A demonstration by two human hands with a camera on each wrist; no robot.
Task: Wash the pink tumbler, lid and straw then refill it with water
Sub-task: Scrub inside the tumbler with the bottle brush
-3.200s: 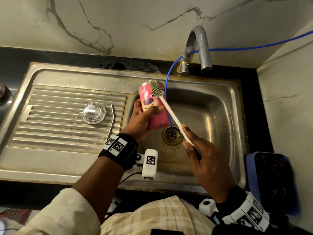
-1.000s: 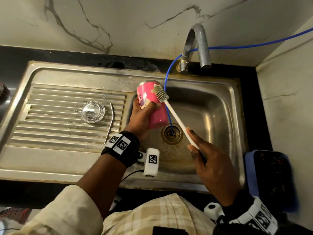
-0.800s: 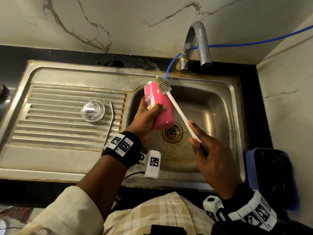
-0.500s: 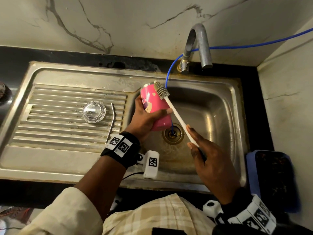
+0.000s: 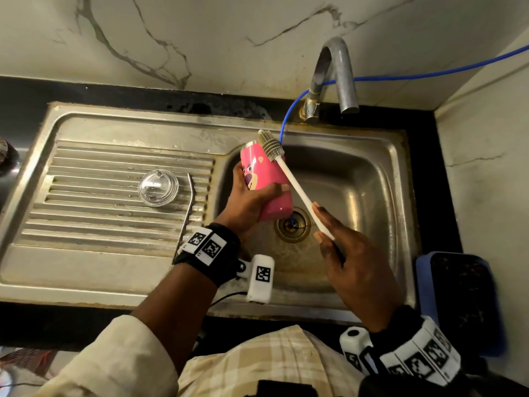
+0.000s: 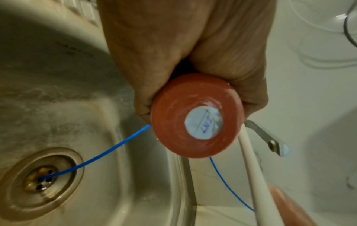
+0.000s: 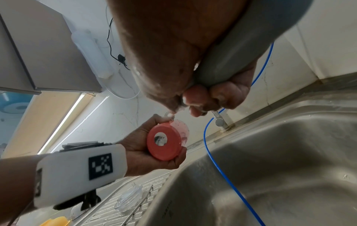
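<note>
— Two hands are busy over the sink [image 5: 395,179]. What does each hold?

— Nearest, the right hand [image 5: 355,262] is curled round the handle of a bottle brush [image 5: 289,173]. Further out, the left hand [image 5: 252,202] wraps the pink tumbler [image 5: 266,179] about its lower half, above the drain [image 5: 292,224].

— How will it handle?

— Stiff and light, I judge, but wet and likely slippery; a full wrap round the body suits it best.

— Which way does it point?

— Its long axis tilts, with the mouth up and away toward the tap [image 5: 335,78] and the base toward the person. The bristles lie at the rim, on the outside.

— And beyond?

— Off left on the draining board lie the clear lid [image 5: 158,188] and the metal straw [image 5: 187,207], close together.
</note>
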